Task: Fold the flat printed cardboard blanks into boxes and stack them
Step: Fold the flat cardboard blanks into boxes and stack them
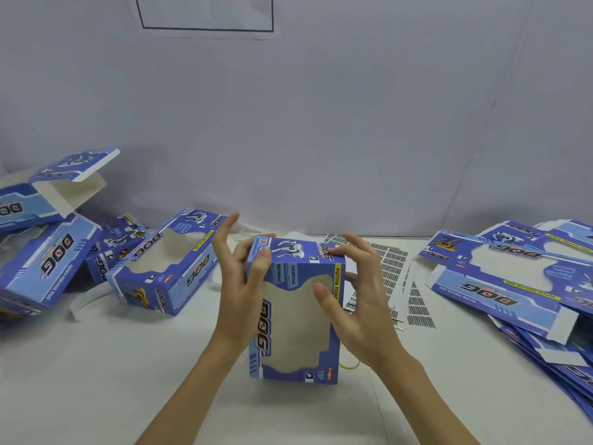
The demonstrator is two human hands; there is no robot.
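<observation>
Both of my hands are on the one box (295,313) I am forming, which stands on end on the white table (128,380) right in front of me, its cut-out window facing up at me. My left hand (239,284) holds the upper left corner, thumb laid on the printed front and the index finger lifted free. My right hand (356,293) grips the upper right side, fingertips pressing on the far top panel, thumb resting at the window's edge. I judge this to be the closing step: the top flap looks folded down and nearly seated, though I cannot tell whether its tuck is fully in.

Next I would need to press that top panel flat with both sets of fingers while bracing the sides so the walls do not bow, then carry the box to the left.

Just beyond my left hand lies a finished box (163,264) on its side, and further left a loose heap of folded boxes (45,239), one with a flap standing open; it is more a tumble than a stack. Well off to my right sits the pile of flat blanks (513,284) waiting. Between it and my right hand lie sheets of small printed labels (394,277), and a yellow rubber band (349,366) shows beside my right wrist.
</observation>
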